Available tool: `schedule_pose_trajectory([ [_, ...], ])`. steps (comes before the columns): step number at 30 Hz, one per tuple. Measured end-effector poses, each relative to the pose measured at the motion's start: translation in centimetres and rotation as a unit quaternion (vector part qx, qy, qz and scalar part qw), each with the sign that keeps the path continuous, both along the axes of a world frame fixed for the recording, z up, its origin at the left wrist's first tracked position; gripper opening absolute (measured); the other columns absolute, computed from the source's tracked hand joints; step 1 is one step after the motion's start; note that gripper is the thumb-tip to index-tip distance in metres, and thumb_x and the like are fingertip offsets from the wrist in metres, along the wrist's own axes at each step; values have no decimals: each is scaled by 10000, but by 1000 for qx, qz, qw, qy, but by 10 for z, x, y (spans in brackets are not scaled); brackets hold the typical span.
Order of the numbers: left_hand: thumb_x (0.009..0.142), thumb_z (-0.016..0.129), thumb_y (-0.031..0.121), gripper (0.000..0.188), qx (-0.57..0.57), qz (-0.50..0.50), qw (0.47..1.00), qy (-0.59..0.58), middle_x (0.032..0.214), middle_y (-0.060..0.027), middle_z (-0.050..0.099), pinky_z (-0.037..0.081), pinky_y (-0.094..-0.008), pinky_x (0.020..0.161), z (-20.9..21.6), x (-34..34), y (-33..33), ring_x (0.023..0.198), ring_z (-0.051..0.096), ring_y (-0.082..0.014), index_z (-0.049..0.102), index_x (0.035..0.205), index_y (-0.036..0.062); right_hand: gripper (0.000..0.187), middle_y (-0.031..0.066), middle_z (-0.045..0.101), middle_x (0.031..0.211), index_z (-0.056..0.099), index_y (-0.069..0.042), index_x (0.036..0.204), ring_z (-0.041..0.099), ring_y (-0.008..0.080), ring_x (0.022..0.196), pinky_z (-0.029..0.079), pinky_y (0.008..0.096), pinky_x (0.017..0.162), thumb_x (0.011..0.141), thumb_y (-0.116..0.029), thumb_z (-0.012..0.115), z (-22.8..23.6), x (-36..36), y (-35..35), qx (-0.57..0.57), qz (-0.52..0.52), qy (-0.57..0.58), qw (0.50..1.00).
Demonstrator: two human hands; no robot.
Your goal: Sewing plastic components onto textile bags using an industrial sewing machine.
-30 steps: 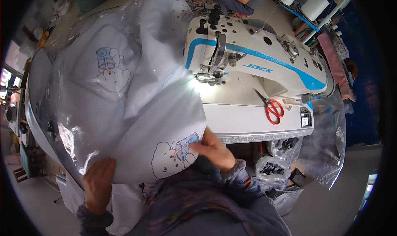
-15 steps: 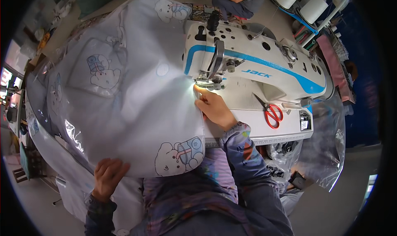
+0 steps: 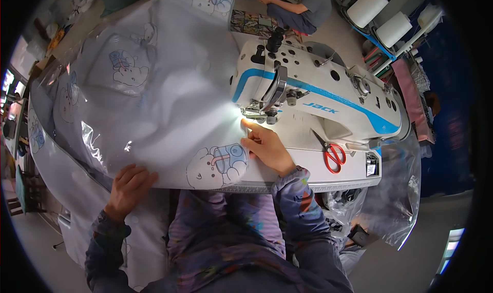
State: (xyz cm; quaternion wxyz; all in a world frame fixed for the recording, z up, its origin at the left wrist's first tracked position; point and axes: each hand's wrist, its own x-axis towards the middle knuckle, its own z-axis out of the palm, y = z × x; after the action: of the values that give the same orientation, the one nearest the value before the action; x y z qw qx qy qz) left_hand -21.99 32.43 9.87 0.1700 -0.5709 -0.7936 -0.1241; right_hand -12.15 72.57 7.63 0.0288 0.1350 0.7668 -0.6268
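A large pale grey, glossy sheet (image 3: 179,103) printed with white cartoon bears spreads over the left of the sewing table, its right edge at the machine's needle area. My right hand (image 3: 270,150) pinches that edge just below the presser foot (image 3: 259,116), index finger pointing to the lit spot. Near the sheet's front edge my left hand (image 3: 129,189) lies on top, fingers stretched over the material; its thumb is hard to make out. The white and blue sewing machine (image 3: 313,98) stands to the right of the sheet.
Red-handled scissors (image 3: 334,157) lie on the machine bed, right of my right hand. A ruler strip (image 3: 257,187) runs along the table's front edge. White thread cones (image 3: 367,6) stand at the back right. Another person (image 3: 303,8) sits beyond the machine. Clear plastic (image 3: 395,185) hangs at the right.
The sheet's front corner has moved away from me, up toward the machine, uncovering the table's front edge. My left hand has moved forward with it. My right hand stays by the needle area.
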Motion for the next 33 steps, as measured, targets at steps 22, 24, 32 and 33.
schedule_pose_trajectory([
  [22,819,669,106,369,-14,69,997,-13,987,-22,624,542,-404,862,-10,-68,43,979,640,-239,740,1181,120,595,72,667,715,459,-53,1577,650,117,568,571,279,530,1009,-116,622,18,1,-6,29,-9,-69,997],
  [24,825,657,120,387,-46,75,996,9,972,-21,601,536,-394,844,-9,-57,44,957,621,-234,728,1206,123,591,73,667,703,468,-57,1573,646,119,552,566,279,521,1005,-114,619,20,-1,-7,30,-9,-74,997],
  [32,822,645,133,456,-114,96,989,-19,964,-45,574,530,-357,722,12,54,77,894,591,-213,674,1263,20,551,71,664,682,513,-74,1547,633,119,534,550,272,507,1005,-105,610,21,-4,-7,33,-8,-75,997],
  [33,815,649,132,456,-114,90,989,-8,959,-46,578,529,-344,694,12,66,85,874,593,-205,677,1254,10,538,71,664,683,528,-74,1536,632,119,533,546,271,505,1005,-103,609,20,-3,-7,36,-6,-72,997],
])
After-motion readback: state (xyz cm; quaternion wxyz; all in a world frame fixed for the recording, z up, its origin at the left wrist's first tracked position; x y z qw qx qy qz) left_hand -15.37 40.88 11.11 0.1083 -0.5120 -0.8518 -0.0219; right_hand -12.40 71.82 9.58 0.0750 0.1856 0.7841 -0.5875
